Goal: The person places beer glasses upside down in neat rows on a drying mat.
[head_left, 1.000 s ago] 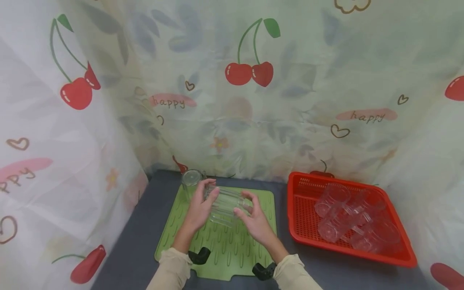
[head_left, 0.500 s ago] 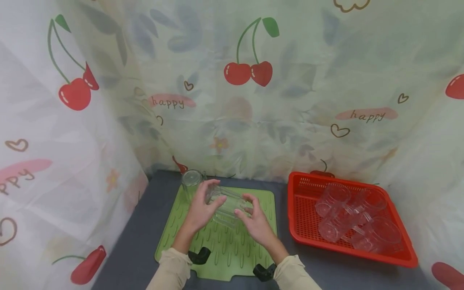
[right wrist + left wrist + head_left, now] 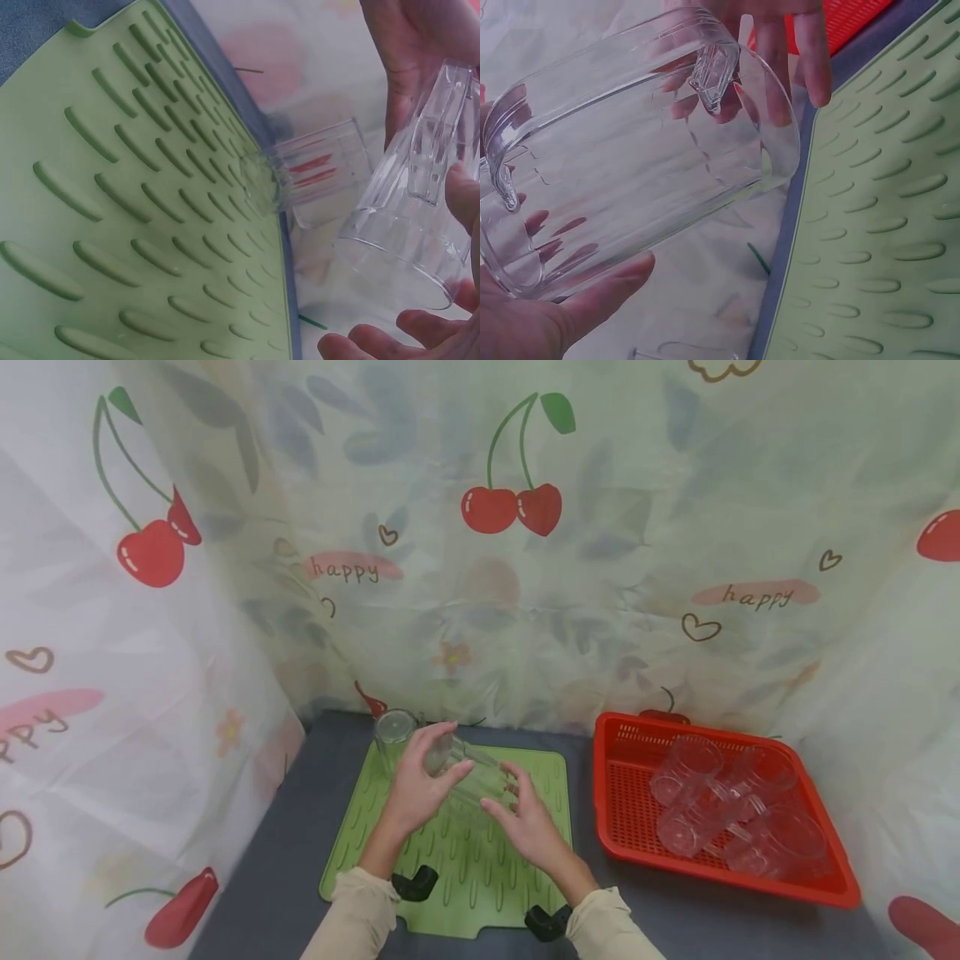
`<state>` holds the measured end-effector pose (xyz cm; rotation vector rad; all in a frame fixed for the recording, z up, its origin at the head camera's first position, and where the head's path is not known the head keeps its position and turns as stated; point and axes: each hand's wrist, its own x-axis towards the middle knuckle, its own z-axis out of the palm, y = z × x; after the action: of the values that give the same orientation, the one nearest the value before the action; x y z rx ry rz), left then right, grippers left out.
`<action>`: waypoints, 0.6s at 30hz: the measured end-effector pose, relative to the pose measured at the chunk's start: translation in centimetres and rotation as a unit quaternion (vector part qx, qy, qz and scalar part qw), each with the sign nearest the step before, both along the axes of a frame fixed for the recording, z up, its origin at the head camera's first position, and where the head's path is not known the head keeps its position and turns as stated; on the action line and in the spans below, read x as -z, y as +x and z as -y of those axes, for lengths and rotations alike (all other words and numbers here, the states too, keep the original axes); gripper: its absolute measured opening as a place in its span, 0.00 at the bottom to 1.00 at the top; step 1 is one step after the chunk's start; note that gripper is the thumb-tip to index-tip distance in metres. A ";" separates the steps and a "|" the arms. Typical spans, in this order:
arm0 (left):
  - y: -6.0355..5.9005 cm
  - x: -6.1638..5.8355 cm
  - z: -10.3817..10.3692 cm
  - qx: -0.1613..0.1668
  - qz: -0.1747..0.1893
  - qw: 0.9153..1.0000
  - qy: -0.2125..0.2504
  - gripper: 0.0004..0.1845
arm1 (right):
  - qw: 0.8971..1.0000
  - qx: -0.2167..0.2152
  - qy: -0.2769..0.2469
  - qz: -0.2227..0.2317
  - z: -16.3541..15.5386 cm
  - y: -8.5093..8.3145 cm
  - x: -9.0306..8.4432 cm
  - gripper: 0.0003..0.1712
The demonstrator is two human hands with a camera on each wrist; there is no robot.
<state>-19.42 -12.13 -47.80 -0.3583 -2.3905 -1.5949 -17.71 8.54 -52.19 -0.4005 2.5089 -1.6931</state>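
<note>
My left hand (image 3: 452, 748) grips the base end of a clear glass mug (image 3: 477, 779) with a handle and holds it tilted above the green ribbed mat (image 3: 450, 868). The mug's base points up and to the left, and its mouth slants down to the right. The left wrist view shows the mug (image 3: 645, 157) close up, with my thumb under its base. My right hand (image 3: 504, 792) is at the mug's mouth with its fingers loosely spread. In the right wrist view those fingertips (image 3: 360, 346) lie just below the rim of the mug (image 3: 416, 217).
A second clear glass (image 3: 395, 733) stands upside down at the mat's back left corner. A red plastic basket (image 3: 622, 827) on the right holds several clear mugs (image 3: 720, 810). Cherry-print curtains close in the back and both sides of the grey tabletop (image 3: 300, 827).
The mug has turned from nearly level to steeply tilted, its base lifted toward the back left by my left hand. My right hand's fingers have loosened at the mouth.
</note>
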 end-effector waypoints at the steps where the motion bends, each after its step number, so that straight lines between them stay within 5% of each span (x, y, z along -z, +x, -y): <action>1: -0.1 0.0 -0.1 -0.001 -0.006 1.000 -0.001 0.31 | 1.000 0.002 0.003 0.001 -0.1 0.0 0.0 0.45; 11: -1.0 -0.7 -0.6 -0.013 -0.079 0.996 -0.051 0.34 | 0.999 0.026 0.030 0.035 -1.8 0.7 -1.1 0.50; 18: -2.1 -1.1 -1.1 -0.042 -0.105 0.988 -0.100 0.34 | 0.997 0.051 0.064 -0.003 -3.4 0.8 -1.7 0.48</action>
<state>-21.49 -11.08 -46.72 -0.4347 -2.3723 -1.2184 -16.93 11.97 -50.54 -0.2721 2.6657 -1.5540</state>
